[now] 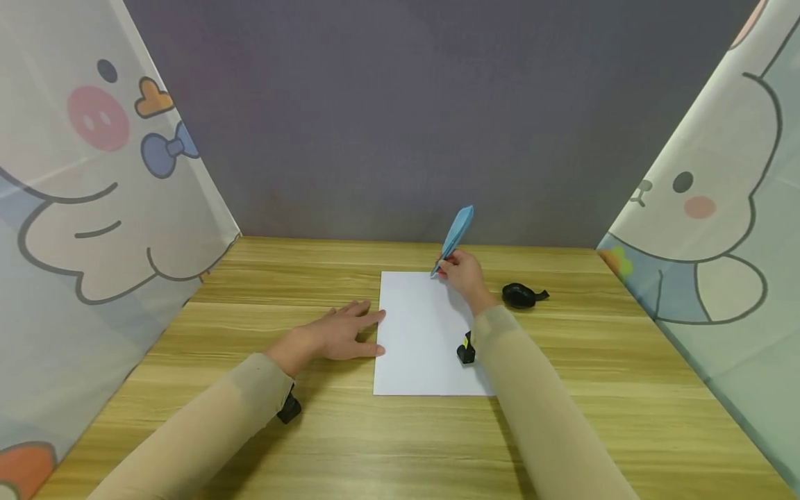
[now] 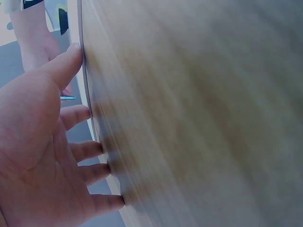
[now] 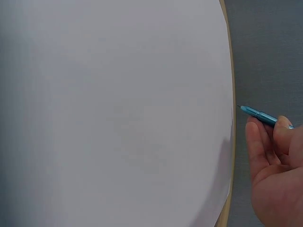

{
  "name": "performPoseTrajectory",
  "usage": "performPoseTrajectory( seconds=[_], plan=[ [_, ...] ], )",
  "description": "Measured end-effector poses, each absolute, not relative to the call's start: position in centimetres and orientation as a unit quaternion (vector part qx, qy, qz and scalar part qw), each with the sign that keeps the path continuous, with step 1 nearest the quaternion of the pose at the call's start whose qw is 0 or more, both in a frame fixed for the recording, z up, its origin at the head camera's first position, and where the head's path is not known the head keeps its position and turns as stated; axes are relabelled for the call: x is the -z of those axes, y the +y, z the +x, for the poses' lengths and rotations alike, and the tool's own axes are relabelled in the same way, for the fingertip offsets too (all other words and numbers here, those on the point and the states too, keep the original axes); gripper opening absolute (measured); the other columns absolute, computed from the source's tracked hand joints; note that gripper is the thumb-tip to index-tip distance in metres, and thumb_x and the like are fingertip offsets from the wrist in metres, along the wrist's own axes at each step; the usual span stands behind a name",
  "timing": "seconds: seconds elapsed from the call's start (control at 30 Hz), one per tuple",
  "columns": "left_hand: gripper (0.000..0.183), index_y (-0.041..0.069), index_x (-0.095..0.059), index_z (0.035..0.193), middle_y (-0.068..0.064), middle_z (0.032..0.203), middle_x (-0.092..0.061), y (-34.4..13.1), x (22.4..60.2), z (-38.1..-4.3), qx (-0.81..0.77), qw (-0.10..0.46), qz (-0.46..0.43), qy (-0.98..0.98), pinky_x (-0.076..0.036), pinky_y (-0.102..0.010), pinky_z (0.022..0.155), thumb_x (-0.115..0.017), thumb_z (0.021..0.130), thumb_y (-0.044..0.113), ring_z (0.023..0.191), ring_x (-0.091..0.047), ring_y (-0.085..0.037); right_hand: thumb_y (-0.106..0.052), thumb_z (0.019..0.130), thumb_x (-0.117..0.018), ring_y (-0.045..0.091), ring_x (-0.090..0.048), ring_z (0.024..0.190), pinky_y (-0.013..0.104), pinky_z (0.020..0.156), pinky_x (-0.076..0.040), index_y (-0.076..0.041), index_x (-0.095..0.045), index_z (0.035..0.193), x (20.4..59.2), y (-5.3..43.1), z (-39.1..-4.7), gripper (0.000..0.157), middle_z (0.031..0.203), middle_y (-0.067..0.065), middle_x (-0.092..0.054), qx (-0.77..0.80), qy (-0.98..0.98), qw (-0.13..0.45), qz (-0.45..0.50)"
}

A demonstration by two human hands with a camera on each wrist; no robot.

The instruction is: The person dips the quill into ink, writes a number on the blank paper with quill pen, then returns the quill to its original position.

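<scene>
"Two hands are at work, so how far along is this? Start at the left."

"The left hand [image 1: 342, 335] lies with its fingers spread and straight, thumb and fingertips at the near-left edge of the white sheet [image 1: 419, 333]. It grips nothing; I take it to be steadying the paper."

"And the sheet?"

"Flat on the bench [image 1: 337, 437], between the hands. Laying it out looks done. I can make out no mark on it, though the right sleeve [image 1: 537, 396] hides part of its right side."

"So any writing or drawing?"

"All left to do, I'd judge. The blue pen [image 1: 458, 228], with its broad, feather-like top, is by the sheet's far edge. Its tip appears clear of the paper in the right wrist view."

"What holds it?"

"The right hand [image 1: 464, 272], thumb and fingers pinched on its lower part. So the pen is ready, but not yet set down to the page."

"Anything farther right?"

"One black rounded thing [image 1: 519, 296] with a short tail, untouched. I can't tell what it is."
</scene>
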State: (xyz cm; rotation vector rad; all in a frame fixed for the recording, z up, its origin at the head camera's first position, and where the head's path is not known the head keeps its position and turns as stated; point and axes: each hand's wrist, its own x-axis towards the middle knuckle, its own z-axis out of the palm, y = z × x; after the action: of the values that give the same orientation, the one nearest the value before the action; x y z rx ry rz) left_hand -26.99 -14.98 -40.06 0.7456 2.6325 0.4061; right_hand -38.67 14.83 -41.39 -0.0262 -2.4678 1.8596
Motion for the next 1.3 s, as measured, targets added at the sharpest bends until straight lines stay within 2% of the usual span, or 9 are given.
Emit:
performPoseTrajectory(
  seconds=[0.43, 1.03, 1.3],
  plan=[
    [0.086, 0.026, -0.027, 0.177, -0.017, 0.185, -0.011, -14.94, 40.35, -27.0, -0.139, 0.186, 0.263, 0.936, -0.011, -0.074, 0.134, -0.057, 0.108, 0.067, 0.172, -0.009, -0.044, -0.006, 0.115, -0.056, 0.041, -0.07, 0.127, 0.045, 0.109, -0.061, 0.009, -0.063, 0.146, 41.44, 14.91, -38.66, 0.035, 0.139, 0.029, -0.068, -0.595, -0.803, 0.027, -0.016],
    [0.087, 0.027, -0.027, 0.177, -0.016, 0.185, -0.012, -15.06, 40.68, -27.21, -0.143, 0.184, 0.261, 0.937, -0.011, -0.073, 0.135, -0.058, 0.107, 0.069, 0.172, -0.009, -0.044, -0.009, 0.115, -0.057, 0.037, -0.072, 0.122, 0.044, 0.107, -0.062, 0.005, -0.066, 0.143, 41.67, 15.11, -38.95, 0.032, 0.133, 0.027, -0.069, -0.579, -0.815, 0.022, -0.015],
    [0.087, 0.026, -0.027, 0.177, -0.016, 0.185, -0.011, -15.1, 40.54, -27.23, -0.142, 0.185, 0.259, 0.937, -0.01, -0.073, 0.135, -0.058, 0.107, 0.068, 0.172, -0.008, -0.044, -0.009, 0.115, -0.058, 0.035, -0.074, 0.115, 0.042, 0.101, -0.064, 0.004, -0.069, 0.139, 41.74, 15.12, -39.12, 0.03, 0.126, 0.026, -0.071, -0.564, -0.825, 0.029, -0.011]
  ],
)
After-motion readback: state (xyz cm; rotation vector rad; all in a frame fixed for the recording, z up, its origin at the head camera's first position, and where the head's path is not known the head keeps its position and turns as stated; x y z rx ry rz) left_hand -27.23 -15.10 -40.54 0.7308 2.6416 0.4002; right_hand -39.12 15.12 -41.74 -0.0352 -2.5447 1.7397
